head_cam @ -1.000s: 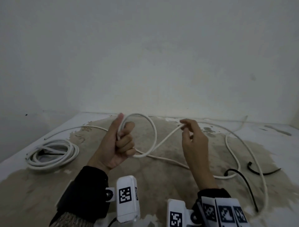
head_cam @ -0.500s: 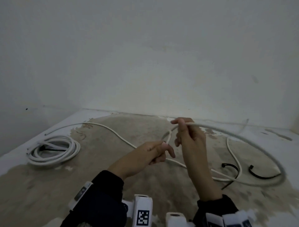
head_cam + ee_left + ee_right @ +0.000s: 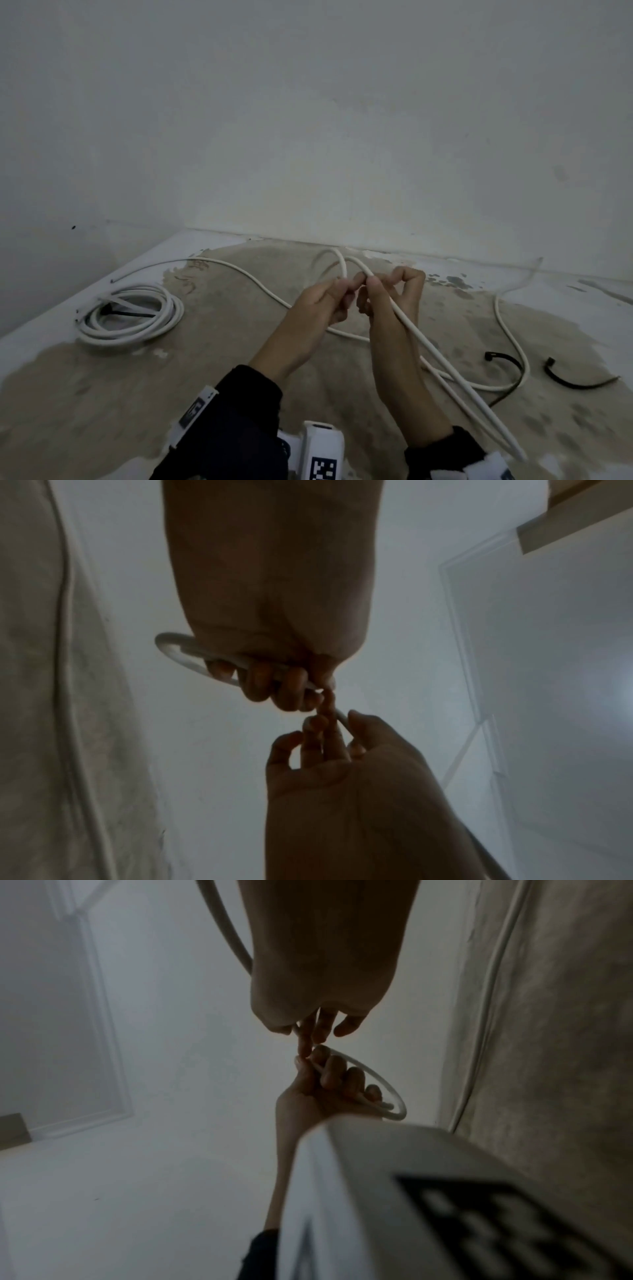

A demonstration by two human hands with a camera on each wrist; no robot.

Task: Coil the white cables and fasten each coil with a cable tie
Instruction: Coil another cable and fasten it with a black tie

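Note:
A long white cable trails over the stained floor, and both hands hold it up at the centre. My left hand has its fingers curled round a small loop of it; the left wrist view shows those fingers wrapped on the cable. My right hand pinches the cable between thumb and fingertips, touching the left hand. From there a strand runs down to the lower right. In the right wrist view the right hand meets the left hand on the cable.
A coiled white cable lies at the left, bound by a black tie. Two loose black cable ties lie on the floor at the right. A white wall stands close behind.
My hands were apart, the left raised with a wide loop. They have come together at the centre, the loop is now small, and the free strand has swung toward the lower right.

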